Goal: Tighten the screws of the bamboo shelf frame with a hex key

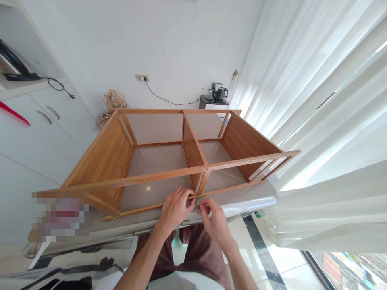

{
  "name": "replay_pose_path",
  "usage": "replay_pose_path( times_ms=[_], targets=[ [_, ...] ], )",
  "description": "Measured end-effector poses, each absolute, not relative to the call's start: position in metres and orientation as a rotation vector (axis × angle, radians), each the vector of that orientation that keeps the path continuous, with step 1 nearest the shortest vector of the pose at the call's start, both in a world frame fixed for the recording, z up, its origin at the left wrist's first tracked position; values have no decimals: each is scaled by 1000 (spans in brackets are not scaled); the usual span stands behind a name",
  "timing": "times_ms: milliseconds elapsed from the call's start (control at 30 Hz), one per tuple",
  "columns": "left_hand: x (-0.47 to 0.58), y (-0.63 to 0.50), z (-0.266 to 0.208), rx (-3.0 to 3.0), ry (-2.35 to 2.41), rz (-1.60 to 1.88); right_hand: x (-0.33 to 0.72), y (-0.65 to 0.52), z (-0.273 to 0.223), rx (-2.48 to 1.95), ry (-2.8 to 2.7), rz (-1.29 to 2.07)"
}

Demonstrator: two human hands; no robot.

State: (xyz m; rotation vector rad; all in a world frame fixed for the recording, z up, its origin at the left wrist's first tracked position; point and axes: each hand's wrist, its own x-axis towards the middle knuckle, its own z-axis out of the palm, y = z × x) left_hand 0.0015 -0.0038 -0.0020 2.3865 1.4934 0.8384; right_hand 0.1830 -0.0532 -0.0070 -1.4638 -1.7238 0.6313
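Observation:
A brown wooden shelf frame [169, 171] lies on its side on a grey surface [160, 155], its middle board [193, 141] standing across it. My left hand [178, 205] is closed on the near lower rail, thumb below and fingers over it, beside the middle joint. Just right of that joint, my right hand [213, 219] is pinched, thumb against fingertips. A small metal piece [197, 202] shows between the two hands at the rail. What the right fingertips hold is too small to name.
White cabinets [36, 129] with a kettle [13, 62] on a shelf stand at left. A coffee maker [219, 93] sits on a small cabinet at the back. White curtains [320, 100] hang at right. Dark straps [75, 270] lie at lower left, and a bottle [260, 212] at right.

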Motion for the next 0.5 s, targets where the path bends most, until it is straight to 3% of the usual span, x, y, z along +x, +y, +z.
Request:
replay_pose_path(
  times_ms=[500],
  targets=[
    [1,-3,-3,2433,1451,848,179,-47,-10,-1500,-1721,584]
  ],
)
